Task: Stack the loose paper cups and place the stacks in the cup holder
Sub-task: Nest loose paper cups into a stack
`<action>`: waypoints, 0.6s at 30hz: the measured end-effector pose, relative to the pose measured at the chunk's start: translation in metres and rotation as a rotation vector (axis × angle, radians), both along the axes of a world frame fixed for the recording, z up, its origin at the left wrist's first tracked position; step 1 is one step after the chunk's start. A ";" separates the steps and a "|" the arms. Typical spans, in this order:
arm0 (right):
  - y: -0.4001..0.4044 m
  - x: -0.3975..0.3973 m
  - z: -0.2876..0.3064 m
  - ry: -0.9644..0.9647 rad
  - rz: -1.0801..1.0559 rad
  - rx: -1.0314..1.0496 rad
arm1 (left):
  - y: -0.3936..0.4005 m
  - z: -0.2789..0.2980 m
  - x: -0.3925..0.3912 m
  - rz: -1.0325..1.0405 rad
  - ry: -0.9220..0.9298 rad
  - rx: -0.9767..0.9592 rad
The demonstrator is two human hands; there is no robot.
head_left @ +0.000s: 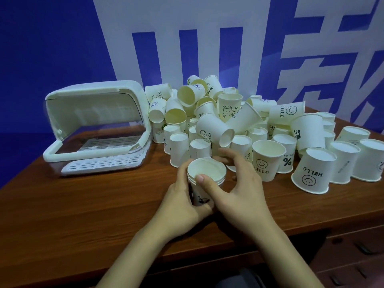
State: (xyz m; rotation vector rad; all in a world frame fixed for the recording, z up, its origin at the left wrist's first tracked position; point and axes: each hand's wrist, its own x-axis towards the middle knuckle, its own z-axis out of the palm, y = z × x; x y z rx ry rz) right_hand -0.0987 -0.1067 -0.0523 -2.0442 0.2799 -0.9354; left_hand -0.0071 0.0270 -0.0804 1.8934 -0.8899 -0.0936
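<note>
A short stack of white paper cups (205, 170) stands upright on the brown table, mouth up, with several rims showing. My left hand (182, 204) wraps around its left and lower side. My right hand (234, 188) holds its right side, thumb on the near rim, fingers spread behind it. A big heap of loose paper cups (228, 121) lies behind, some upside down, some on their sides. The white cup holder (97, 129) sits at the left with its clear lid raised and its slotted tray bare.
More upside-down cups (311, 171) spread to the right, reaching the table's right side. An upright "HELLO" cup (267, 159) stands just right of my right hand. The table's front edge (145, 265) runs below my forearms. A blue and white wall stands behind.
</note>
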 end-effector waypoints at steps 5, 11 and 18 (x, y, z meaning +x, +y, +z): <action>0.006 -0.001 -0.012 -0.039 0.041 -0.004 | 0.001 0.000 -0.001 0.005 -0.023 -0.001; -0.027 -0.011 -0.024 -0.167 -0.270 -0.145 | 0.000 0.002 -0.002 0.021 -0.068 0.011; -0.060 -0.005 -0.028 0.138 -0.657 -0.312 | 0.000 0.002 -0.002 0.011 -0.063 0.029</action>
